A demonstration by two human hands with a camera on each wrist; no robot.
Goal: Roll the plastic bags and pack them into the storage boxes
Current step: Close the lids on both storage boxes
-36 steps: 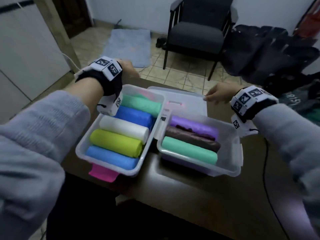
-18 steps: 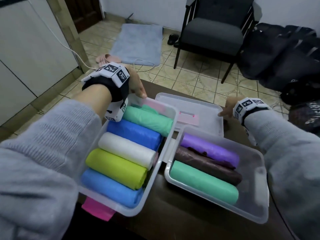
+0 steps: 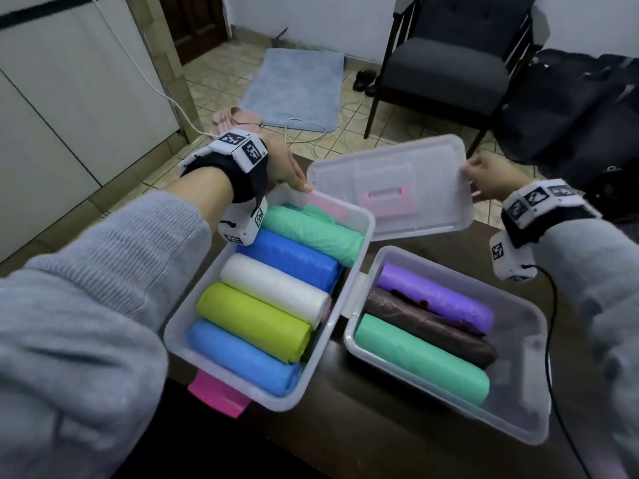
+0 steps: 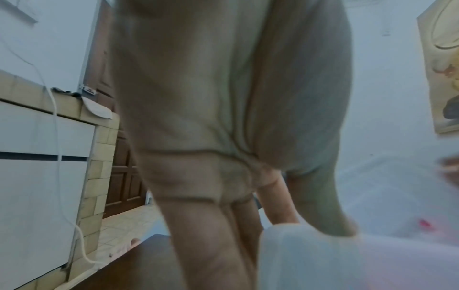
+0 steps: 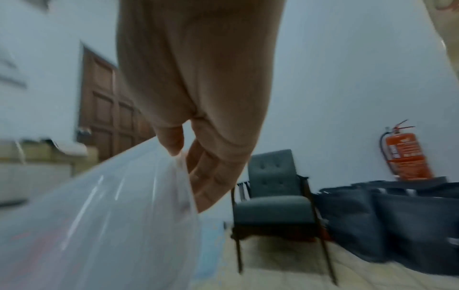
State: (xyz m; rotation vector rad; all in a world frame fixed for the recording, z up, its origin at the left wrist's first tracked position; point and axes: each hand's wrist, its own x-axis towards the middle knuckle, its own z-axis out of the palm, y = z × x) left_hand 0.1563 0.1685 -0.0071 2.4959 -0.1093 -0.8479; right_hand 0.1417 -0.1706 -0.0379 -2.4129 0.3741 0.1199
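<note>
Two clear storage boxes stand side by side on the dark table [image 3: 345, 440]. The left box [image 3: 179, 344] is packed with several rolled bags: green, blue, white, yellow-green, light blue. In the right box [image 3: 539, 378] lie a purple roll [image 3: 435, 299], a brown roll [image 3: 428, 326] and a green roll [image 3: 422, 361]. My right hand [image 3: 491, 181] pinches the right edge of the clear lid [image 3: 397, 160], which hangs tilted above the table behind the boxes; the right wrist view shows the thumb on the lid [image 5: 99, 215]. My left hand [image 3: 287, 167] holds the left box's far corner, thumb on the rim.
A pink clasp [image 3: 218, 395] sticks out from the left box's near end. A black cable [image 3: 548, 340] runs down the table's right side. Behind the table are a dark armchair [image 3: 446, 63], black bags [image 3: 570, 108], a blue mat [image 3: 294, 88] and white cabinets [image 3: 69, 98].
The lid lay flat on the table behind the boxes; my right hand has gripped its right edge and raised it. My left hand stays at the left box's far corner.
</note>
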